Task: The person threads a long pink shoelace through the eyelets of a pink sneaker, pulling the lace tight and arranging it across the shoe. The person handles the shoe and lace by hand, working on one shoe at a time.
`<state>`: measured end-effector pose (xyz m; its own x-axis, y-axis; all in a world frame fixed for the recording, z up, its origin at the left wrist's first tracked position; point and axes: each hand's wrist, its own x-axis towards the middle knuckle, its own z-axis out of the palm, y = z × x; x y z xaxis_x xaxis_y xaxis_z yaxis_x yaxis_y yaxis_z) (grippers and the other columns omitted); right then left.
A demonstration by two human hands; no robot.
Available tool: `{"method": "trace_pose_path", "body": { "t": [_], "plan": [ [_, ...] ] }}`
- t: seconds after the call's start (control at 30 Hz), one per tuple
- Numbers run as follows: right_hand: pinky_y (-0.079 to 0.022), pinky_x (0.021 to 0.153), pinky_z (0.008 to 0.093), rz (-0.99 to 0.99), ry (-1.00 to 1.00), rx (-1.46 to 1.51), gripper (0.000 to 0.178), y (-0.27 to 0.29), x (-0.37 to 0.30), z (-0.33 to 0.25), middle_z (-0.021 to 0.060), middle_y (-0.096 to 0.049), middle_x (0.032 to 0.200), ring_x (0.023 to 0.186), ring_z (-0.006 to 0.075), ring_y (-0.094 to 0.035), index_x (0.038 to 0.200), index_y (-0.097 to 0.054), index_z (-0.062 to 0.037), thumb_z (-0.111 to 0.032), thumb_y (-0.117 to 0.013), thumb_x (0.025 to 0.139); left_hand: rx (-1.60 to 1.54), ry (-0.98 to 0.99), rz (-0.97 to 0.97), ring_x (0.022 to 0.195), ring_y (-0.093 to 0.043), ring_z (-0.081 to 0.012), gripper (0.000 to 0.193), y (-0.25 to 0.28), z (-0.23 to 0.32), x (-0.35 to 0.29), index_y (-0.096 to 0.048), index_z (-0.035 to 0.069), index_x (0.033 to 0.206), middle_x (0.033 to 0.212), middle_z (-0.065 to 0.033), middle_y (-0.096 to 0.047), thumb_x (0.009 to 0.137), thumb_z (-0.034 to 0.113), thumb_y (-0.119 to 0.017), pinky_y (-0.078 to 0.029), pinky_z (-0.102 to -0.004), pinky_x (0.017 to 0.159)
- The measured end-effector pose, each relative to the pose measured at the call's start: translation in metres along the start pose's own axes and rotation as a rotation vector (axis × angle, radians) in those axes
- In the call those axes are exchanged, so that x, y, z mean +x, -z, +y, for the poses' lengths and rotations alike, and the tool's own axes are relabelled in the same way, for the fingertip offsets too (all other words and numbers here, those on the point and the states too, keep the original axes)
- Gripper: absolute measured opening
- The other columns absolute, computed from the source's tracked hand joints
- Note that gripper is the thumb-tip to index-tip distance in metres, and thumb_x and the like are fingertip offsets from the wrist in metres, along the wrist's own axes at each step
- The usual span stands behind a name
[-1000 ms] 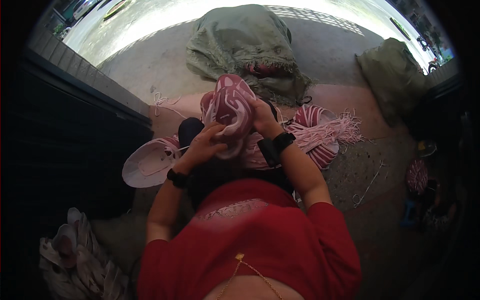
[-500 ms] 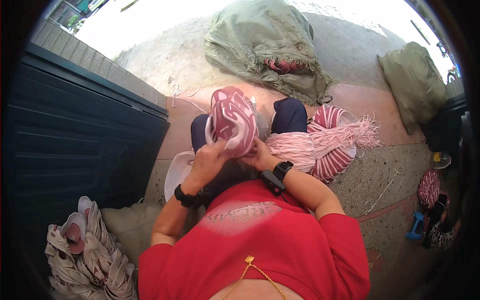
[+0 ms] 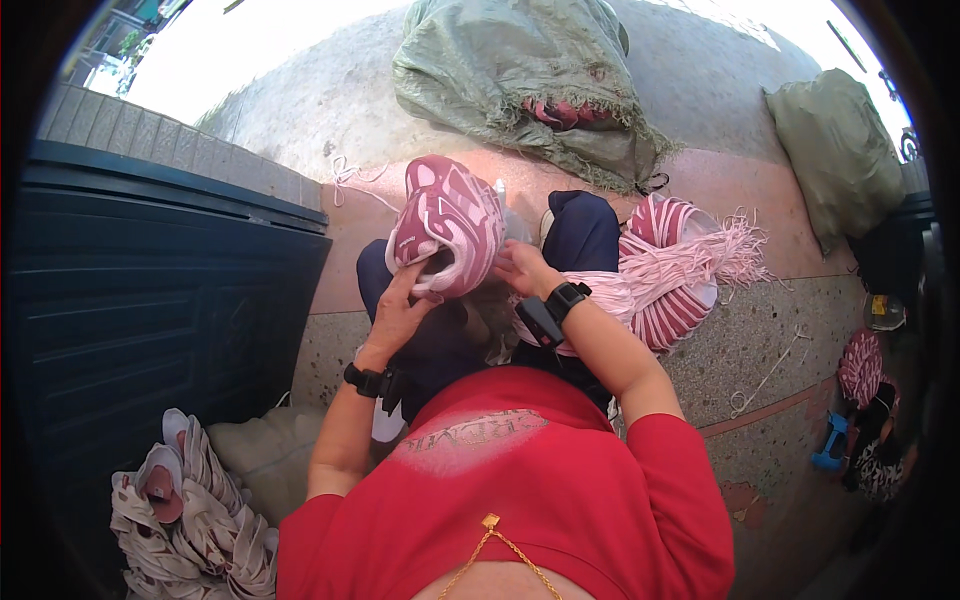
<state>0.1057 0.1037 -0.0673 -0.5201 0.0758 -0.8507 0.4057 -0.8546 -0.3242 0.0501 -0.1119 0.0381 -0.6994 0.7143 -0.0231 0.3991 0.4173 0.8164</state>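
A pink and maroon shoe upper [image 3: 458, 215] is held up in front of my lap, its foot opening turned toward me. My left hand [image 3: 398, 308] grips it at the rim of that opening, thumb and fingers on either side. At its right edge my right hand [image 3: 527, 270] has its fingers partly spread, against or just beside the upper. A bundle of pale pink laces [image 3: 660, 272] lies by my right leg, across a stack of striped maroon and pink uppers [image 3: 672, 322].
A large green woven sack [image 3: 510, 80] with red pieces showing stands ahead, another sack [image 3: 838, 160] at far right. Beige uppers [image 3: 205, 525] are piled at lower left by a dark blue metal door [image 3: 160, 290]. A blue object [image 3: 830, 442] lies on the right.
The shoe upper has tilted and moved slightly left, so its opening now shows. My left hand has shifted down its rim; my right hand's fingers have loosened at the edge.
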Motion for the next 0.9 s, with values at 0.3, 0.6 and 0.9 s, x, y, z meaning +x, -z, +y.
{"method": "trace_pose_path", "body": {
  "t": [0.3, 0.6, 0.9],
  "plan": [
    [-0.046, 0.075, 0.0335, 0.017, 0.096, -0.072, 0.021, -0.006, 0.030, 0.022, 0.0048, -0.061, 0.093, 0.081, 0.0187, -0.058, 0.101, -0.059, -0.0068, -0.020, -0.049, 0.089, -0.280, 0.284, -0.222, 0.113, -0.050, -0.0153, 0.051, 0.011, -0.027, -0.001, -0.053, 0.003, 0.125, 0.122, -0.0080, -0.055, 0.077, 0.005, -0.071, -0.040, -0.0279, 0.095],
    [-0.047, 0.070, 0.0345, -0.005, 0.021, -0.006, 0.030, -0.004, 0.036, 0.014, 0.0060, -0.061, 0.086, 0.074, 0.0183, -0.056, 0.103, -0.056, -0.0063, -0.032, -0.056, 0.089, -0.398, 0.393, -0.215, 0.100, -0.055, -0.0100, 0.049, 0.031, -0.007, 0.010, -0.055, 0.002, 0.123, 0.109, -0.0017, -0.060, 0.078, 0.007, -0.072, -0.043, -0.0247, 0.088],
    [-0.047, 0.061, 0.0324, 0.197, 0.284, -0.086, 0.032, -0.042, 0.056, 0.014, 0.0062, -0.061, 0.082, 0.067, 0.0164, -0.057, 0.094, -0.059, -0.0032, -0.034, -0.052, 0.090, -0.547, 0.420, -0.131, 0.092, -0.058, -0.0097, 0.040, 0.057, -0.017, 0.022, -0.060, 0.002, 0.114, 0.102, -0.0010, -0.063, 0.077, 0.010, -0.074, -0.045, -0.0245, 0.083]
  ]
}}
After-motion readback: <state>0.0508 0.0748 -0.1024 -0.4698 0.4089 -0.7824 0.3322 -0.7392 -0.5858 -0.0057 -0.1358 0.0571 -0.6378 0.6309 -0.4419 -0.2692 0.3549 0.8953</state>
